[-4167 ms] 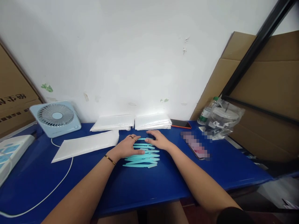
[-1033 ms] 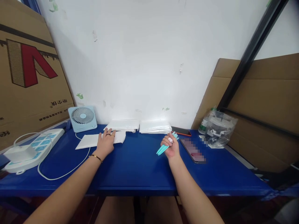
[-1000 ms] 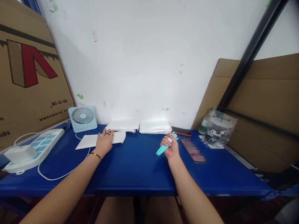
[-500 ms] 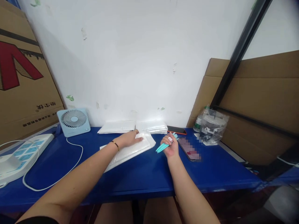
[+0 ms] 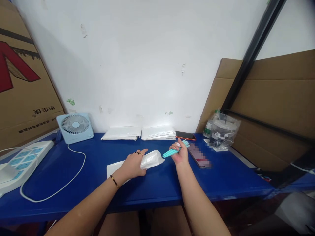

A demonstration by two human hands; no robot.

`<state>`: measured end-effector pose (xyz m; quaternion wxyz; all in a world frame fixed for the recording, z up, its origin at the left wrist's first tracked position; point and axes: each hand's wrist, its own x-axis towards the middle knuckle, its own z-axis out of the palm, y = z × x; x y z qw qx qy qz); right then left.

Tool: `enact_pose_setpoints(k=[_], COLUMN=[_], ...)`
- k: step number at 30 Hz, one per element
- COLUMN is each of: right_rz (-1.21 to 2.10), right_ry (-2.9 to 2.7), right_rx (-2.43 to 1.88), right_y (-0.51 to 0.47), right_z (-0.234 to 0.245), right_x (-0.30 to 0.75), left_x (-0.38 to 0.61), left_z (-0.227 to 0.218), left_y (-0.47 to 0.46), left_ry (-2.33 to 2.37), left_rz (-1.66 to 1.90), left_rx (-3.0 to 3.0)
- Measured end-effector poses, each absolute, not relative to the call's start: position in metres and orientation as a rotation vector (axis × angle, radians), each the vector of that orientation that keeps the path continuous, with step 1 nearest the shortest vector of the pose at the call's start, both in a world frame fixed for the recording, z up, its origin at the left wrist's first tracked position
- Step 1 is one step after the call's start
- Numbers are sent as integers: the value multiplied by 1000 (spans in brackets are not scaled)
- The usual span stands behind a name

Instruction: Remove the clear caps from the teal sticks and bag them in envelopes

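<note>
My left hand (image 5: 134, 165) is wrapped round a white padded envelope (image 5: 150, 160) above the blue table. The envelope bulges under the squeeze, and its end points toward my right hand. In my closed right hand (image 5: 180, 154) is a bundle of slim turquoise sticks (image 5: 171, 152); their exact kind cannot be made out. Their lower left tips are right beside the envelope's end, and I cannot tell whether they touch it. A small pale piece shows on my right fingers. Two stacks of white padded envelopes, a left stack (image 5: 121, 133) and a right stack (image 5: 158, 133), lie along the wall.
A blue fan (image 5: 75, 127) and a white power strip (image 5: 26, 164) with a looping cable are on the left. Two phones, one lit (image 5: 199, 156) and one dark (image 5: 185, 135), lie near my right hand. Behind them are a bottle (image 5: 208, 127) and a clear plastic bag (image 5: 225, 132).
My left hand has moved down and closed round the envelope, which now bulges instead of lying flat. The turquoise sticks stay in my right hand, nearer the envelope's end.
</note>
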<state>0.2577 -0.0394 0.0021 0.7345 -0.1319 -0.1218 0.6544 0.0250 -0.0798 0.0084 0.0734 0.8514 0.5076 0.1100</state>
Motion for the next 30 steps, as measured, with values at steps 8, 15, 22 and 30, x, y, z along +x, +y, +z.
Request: enact_pose_setpoints(k=[8, 15, 22, 30], right_rz=[1342, 1409, 1416, 1476], right_ry=[-359, -272, -324, -361], right_rx=[-405, -524, -550, -584], right_y=[-36, -44, -51, -56], right_z=[-1, 7, -5, -5], right_x=[243, 213, 178, 184], left_x=[47, 64, 79, 77], left_z=[19, 12, 4, -1], left_y=[-89, -85, -82, -76], left_ry=[1434, 1434, 1601, 1595], left_rz=[596, 660, 492, 368], left_rx=[2555, 2661, 2694, 2721])
